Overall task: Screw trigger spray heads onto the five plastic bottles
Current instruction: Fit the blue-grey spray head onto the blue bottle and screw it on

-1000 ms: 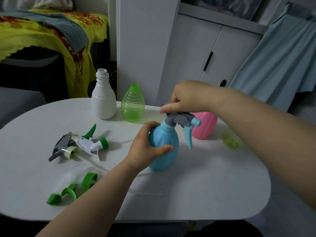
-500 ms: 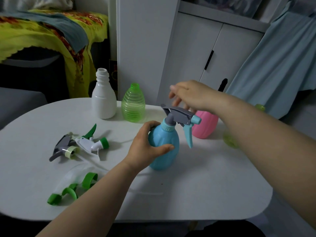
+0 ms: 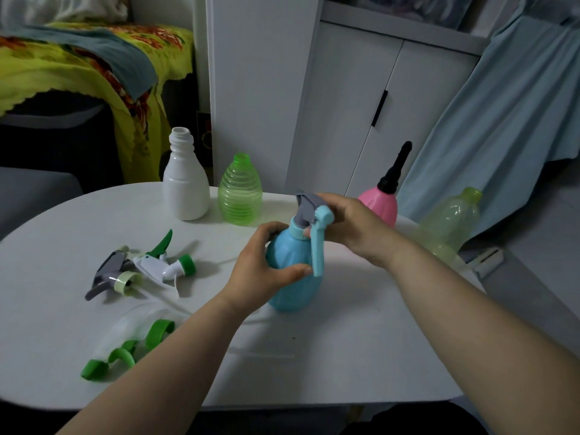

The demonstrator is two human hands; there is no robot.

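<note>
A blue bottle [image 3: 292, 277] stands mid-table with a grey and light-blue trigger spray head [image 3: 314, 221] on its neck. My left hand [image 3: 263, 268] grips the bottle's body. My right hand [image 3: 348, 224] is closed on the spray head from the right. Behind stand a white bottle [image 3: 185, 183] and a ribbed green bottle [image 3: 240, 193], both with bare necks. A pink bottle [image 3: 381, 205] with a black nozzle and a pale yellow-green bottle [image 3: 448, 221] stand at the right. Loose spray heads lie at the left: a grey one [image 3: 110, 271], a white and green one [image 3: 160, 262], green ones [image 3: 125, 350].
The white oval table [image 3: 345, 356] ends close to me at the front edge. A white cabinet [image 3: 361, 105] stands behind it, a light-blue cloth [image 3: 502, 105] hangs at the right, and a yellow patterned cover [image 3: 62, 64] drapes furniture at the back left.
My right hand came back down onto the spray head after lifting off it. The head has turned, its trigger now pointing toward me. My left hand kept holding the bottle.
</note>
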